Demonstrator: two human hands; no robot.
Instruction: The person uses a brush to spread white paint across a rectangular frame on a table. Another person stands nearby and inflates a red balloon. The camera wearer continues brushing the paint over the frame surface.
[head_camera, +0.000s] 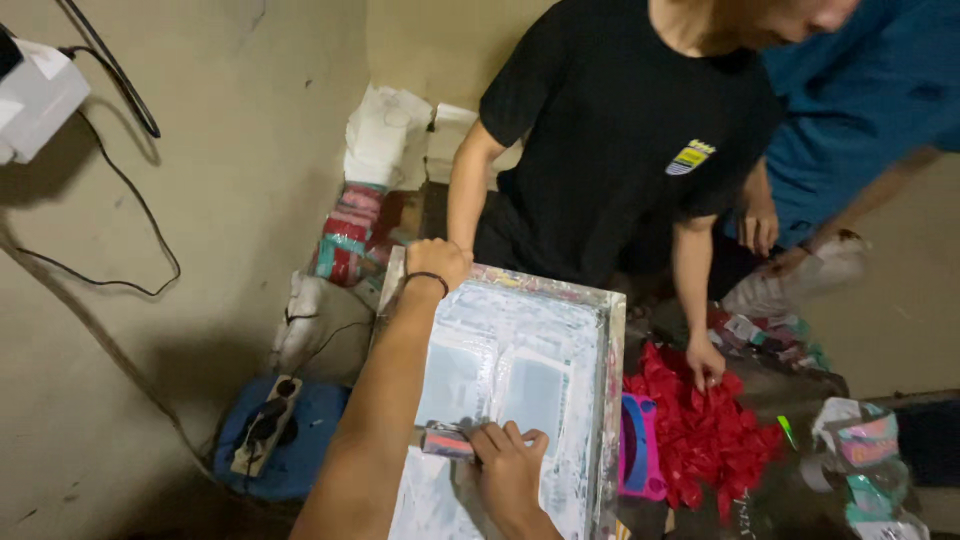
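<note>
Head view: screen-print frame (520, 400) flat on the worktop, white ink spread over most of the mesh. Left hand (437, 262) clamped on the frame's far edge, pinning it. Right hand (508, 470) closed around a squeegee (447, 441), blade on the mesh near the close end. Judging by position, pull looks close to finished; lifting the frame still left. Beside the frame, pile of red pieces (700, 425) with a co-worker's hand (706, 362) resting on it; pink-and-blue tub (640, 447) touching the frame's right side.
</note>
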